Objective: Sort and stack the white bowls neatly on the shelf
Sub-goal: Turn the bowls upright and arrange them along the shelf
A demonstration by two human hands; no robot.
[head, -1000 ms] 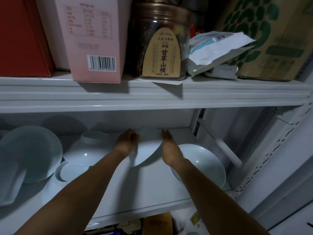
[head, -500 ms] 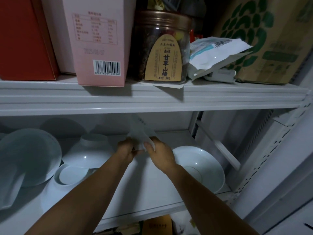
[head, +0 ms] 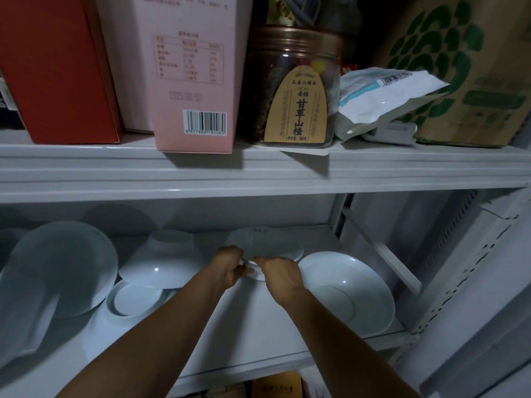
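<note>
Lower shelf [head: 253, 326], white: small bowl [head: 264, 244] just beside big dish [head: 353, 294], left hand [head: 230, 265] and right hand [head: 280, 271] gripping its near rim; lately on edge, now level, seemingly ready to stack

On the lower shelf [head: 253, 337], the left hand [head: 230, 267] and right hand [head: 280, 272] both grip the near edge of a small white bowl [head: 267, 242], which is blurred. A wide bowl [head: 353, 294] sits upright just to its right. To the left, an upturned bowl [head: 163, 261] rests on a shallow dish [head: 133, 301], beside a large plate [head: 66, 262]. Above stand a pink box [head: 189, 67] and a jar [head: 293, 87].
</note>
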